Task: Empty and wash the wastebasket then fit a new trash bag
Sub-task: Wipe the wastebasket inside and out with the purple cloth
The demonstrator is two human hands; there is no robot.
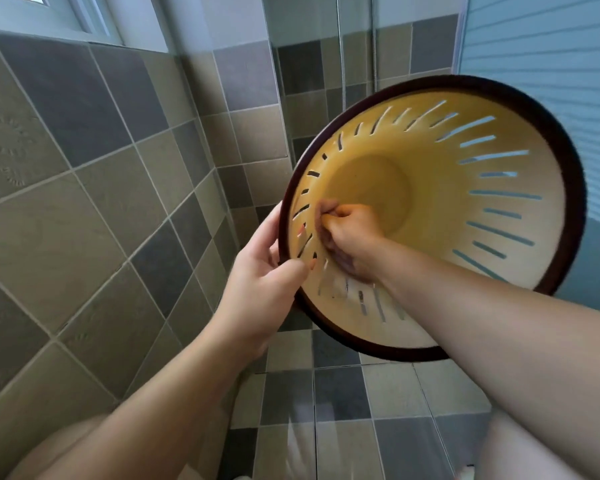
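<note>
A yellow slotted wastebasket (465,188) with a dark brown rim is held in the air, tilted so its open mouth faces me. It has no bag or rubbish in it. My left hand (264,289) grips the rim at its left edge, thumb inside and fingers behind. My right hand (350,233) reaches inside the basket and presses against the lower left inner wall. Its fingers are curled round a small brownish cloth (326,206), which is blurred and mostly hidden under the hand.
A grey and beige tiled wall (94,188) stands close on the left, under a window (84,15). Tiled floor (343,393) lies below. A blue slatted panel (551,64) is behind the basket on the right. My knees show at the bottom corners.
</note>
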